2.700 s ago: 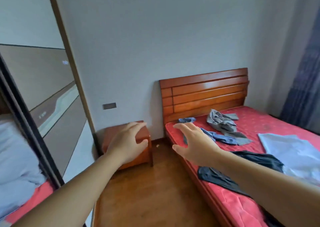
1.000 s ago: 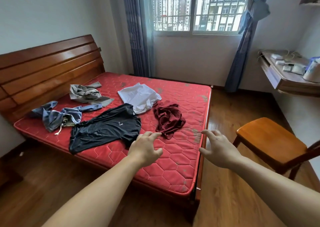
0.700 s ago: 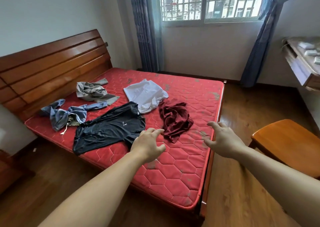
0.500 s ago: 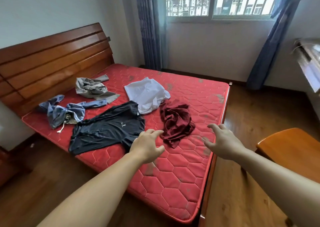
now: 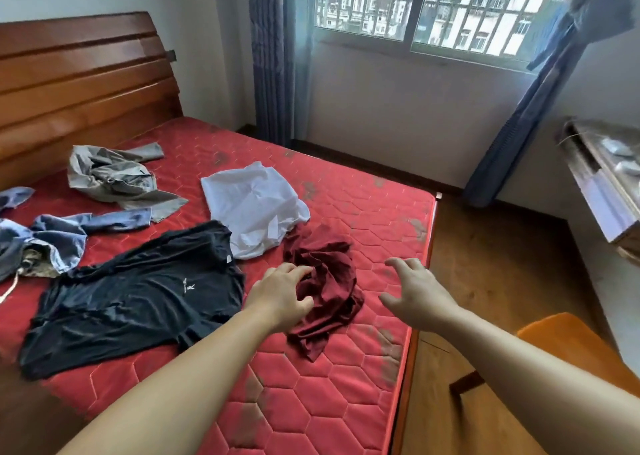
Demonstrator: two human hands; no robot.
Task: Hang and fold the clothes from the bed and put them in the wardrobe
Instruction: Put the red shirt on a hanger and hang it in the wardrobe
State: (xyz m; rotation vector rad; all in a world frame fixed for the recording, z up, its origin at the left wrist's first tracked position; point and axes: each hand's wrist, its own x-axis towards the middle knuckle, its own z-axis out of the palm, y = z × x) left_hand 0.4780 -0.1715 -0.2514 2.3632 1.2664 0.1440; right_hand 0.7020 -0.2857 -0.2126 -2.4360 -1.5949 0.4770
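The left hand (image 5: pixel 282 293) reaches over the red mattress (image 5: pixel 346 402) with its fingers (image 5: pixel 298 271) loosely spread and bent, the tips at the near left edge of a crumpled dark red garment (image 5: pixel 329 291). Whether the fingertips already press into the cloth or only hover at it cannot be told; nothing is gripped. The right hand (image 5: pixel 417 290) is held out on the other side of the same garment, fingers apart and relaxed, holding nothing, above the mattress near the bed's right edge and clear of the cloth. So the red garment lies between the two hands, closer to the left one.

Just left of the left wrist a black T-shirt (image 5: pixel 138 295) lies spread flat, its hem toward the near edge of the bed. Beyond the red garment, touching its far side, sits a white shirt (image 5: pixel 254 208). Farther left are a bunched blue garment (image 5: pixel 52 236) and, nearer the wooden headboard (image 5: pixel 83 87), a rumpled grey one (image 5: pixel 110 180).

Off the bed's right side, an orange wooden chair (image 5: pixel 561 347) stands on the wood floor, and a barred window (image 5: pixel 433 7) with blue curtains (image 5: pixel 273 56) fills the far wall.
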